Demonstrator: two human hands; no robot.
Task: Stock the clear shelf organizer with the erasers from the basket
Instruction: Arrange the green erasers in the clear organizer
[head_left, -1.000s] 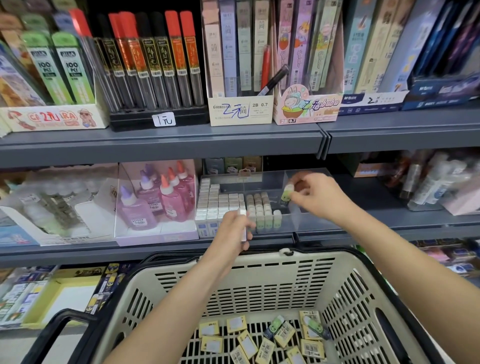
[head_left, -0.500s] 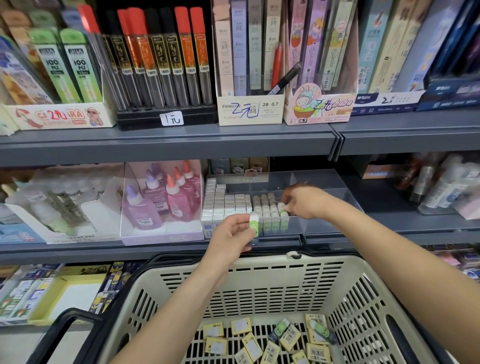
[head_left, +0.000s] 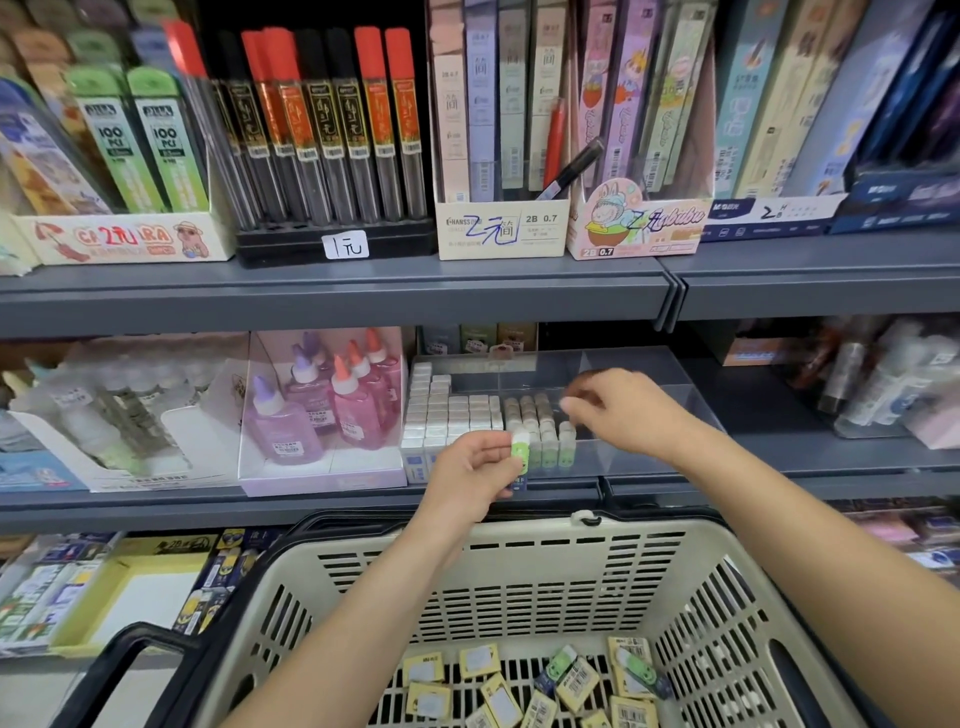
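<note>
Pinching a green eraser (head_left: 520, 447) just before the organizer (head_left: 649, 374), the left grip (head_left: 472, 473) hovers. The right grip (head_left: 623, 410) reaches over the rows (head_left: 540, 415) inside, too blurred to tell if it holds anything. A knuckle's nudge could topple them. More wait in the basket (head_left: 519, 551).

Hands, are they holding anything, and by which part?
The left hand pinches a green eraser by its lower part, with the top sticking out. The right hand hovers over the clear organizer, too blurred to tell.
</note>
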